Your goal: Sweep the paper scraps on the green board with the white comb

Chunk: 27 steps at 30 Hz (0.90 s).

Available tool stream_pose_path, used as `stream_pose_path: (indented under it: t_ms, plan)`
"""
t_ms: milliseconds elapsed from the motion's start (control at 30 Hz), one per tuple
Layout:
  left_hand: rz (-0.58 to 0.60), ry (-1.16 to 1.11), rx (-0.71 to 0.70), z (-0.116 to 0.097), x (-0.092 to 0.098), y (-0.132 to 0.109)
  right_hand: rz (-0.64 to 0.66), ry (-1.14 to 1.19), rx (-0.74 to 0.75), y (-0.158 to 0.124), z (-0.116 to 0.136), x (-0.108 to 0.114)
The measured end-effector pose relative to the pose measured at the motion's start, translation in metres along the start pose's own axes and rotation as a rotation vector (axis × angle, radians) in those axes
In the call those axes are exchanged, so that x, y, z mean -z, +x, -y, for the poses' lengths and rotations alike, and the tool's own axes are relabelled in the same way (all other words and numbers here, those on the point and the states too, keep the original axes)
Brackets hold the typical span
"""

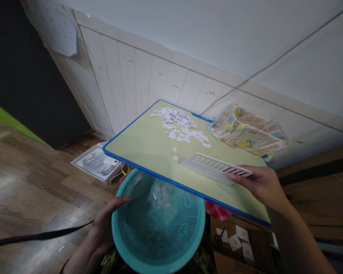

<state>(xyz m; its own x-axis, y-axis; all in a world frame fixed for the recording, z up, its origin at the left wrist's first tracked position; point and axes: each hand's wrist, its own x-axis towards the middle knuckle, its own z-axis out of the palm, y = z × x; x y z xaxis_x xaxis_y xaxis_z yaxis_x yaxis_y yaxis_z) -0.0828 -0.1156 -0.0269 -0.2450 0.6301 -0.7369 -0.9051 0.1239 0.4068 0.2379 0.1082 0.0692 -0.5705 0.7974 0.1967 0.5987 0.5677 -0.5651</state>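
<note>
My left hand (104, 220) grips the left rim of a turquoise plastic basket (185, 243) below the table's front edge. Some clear, crumpled plastic lies inside it (160, 196). In my right hand (260, 186) is a white slotted plastic strip (208, 171), held by its right end with its lower edge at the tabletop. The yellow-green table (140, 144) has a blue rim. Toward its back lies a spread heap of small white paper pieces (177, 120), and two loose pieces (175, 157) lie just left of the strip.
A patterned cloth bin (246, 129) stands at the table's back right, by the white wall (148, 76). On the floor at left sits a white box (95, 163) with a cable. Scissors (219, 238) and white cards (234, 242) lie below the table at right.
</note>
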Motion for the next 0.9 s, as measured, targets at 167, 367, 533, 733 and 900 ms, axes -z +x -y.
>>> stream_pose_path:
  t_ms: [167,367,533,733,900]
  plan:
    - [0.038,0.046,0.024,-0.003,0.001,0.0,0.008,-0.009,0.026,-0.021,0.018,-0.005]
    - [0.061,0.079,0.007,-0.004,0.0,-0.001,0.007,0.034,0.066,-0.038,0.034,-0.011]
    - [0.058,0.058,0.001,-0.005,-0.003,-0.003,0.012,0.05,0.071,-0.035,0.038,-0.015]
    - [0.039,0.066,0.01,-0.005,0.001,0.0,-0.055,0.042,0.099,-0.026,0.039,-0.025]
    - [0.049,0.073,0.022,-0.002,0.006,0.005,-0.256,-0.011,0.2,-0.019,0.044,-0.044]
